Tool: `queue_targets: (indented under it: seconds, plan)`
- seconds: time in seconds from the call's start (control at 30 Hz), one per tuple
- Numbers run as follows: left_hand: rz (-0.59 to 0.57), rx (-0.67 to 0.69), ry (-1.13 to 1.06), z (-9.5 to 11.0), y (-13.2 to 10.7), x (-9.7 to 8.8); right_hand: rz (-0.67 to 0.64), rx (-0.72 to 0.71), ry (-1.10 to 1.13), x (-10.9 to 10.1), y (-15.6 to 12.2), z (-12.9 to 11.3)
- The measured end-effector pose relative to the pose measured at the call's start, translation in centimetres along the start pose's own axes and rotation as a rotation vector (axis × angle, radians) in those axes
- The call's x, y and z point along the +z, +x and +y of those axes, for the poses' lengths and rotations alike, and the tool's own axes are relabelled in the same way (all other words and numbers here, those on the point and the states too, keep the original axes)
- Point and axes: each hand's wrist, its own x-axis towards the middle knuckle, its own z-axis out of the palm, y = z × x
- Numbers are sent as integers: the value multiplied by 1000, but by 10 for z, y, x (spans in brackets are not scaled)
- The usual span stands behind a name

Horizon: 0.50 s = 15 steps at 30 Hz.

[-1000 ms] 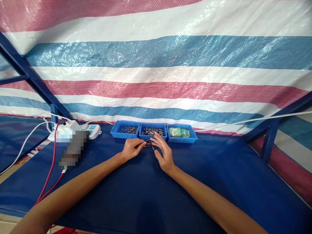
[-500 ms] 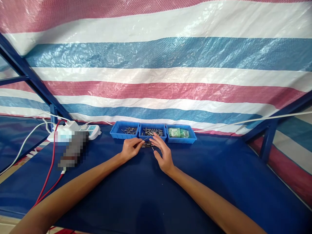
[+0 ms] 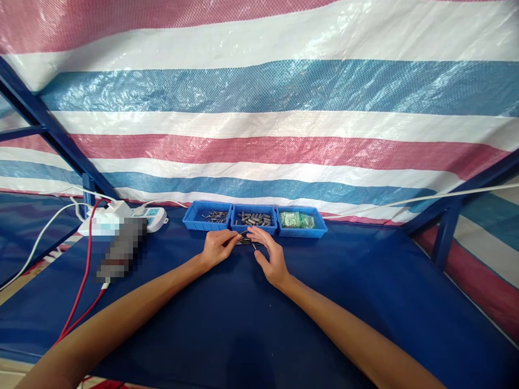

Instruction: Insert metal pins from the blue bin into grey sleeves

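Note:
My left hand [image 3: 219,248] pinches a thin metal pin [image 3: 244,232] between thumb and fingertips, the pin pointing right. Facing it, my right hand [image 3: 271,256] has its fingers stretched out and its thumb apart, the fingertips close to the pin's free end; whether they touch it I cannot tell. Below and between both hands, several slim metal pins [image 3: 243,241] lie in a small pile on the blue table [image 3: 227,319], partly covered by my fingers. One of them sticks out towards my right thumb.
Behind the hands stand three blue bins: the left bin [image 3: 192,220] holds thin metal pins, the middle bin [image 3: 234,222] short grey cylinders, the right bin [image 3: 302,233] green-and-white packets. A power strip [image 3: 158,219] with cables lies left, beside a blurred dark object [image 3: 124,248]. Striped sheeting [image 3: 259,151] hangs behind.
My right fingers have come down slightly, from spread and raised before the middle bin to closer together near the pin's end. My left hand stays almost still, holding the pin.

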Motion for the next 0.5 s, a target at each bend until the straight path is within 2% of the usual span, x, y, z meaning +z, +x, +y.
queue_targets:
  seconds: [0.1,0.27,0.5]
  plan:
    - [15,-18,0,0,0,0,7,-5,-9,0,0,-1]
    - [-59,70,-46,-1,0,-1,-12,-14,-7,-1,0,-2]
    - [7,9,-23,0,0,-1,-4,-13,-16,-1,0,-1]
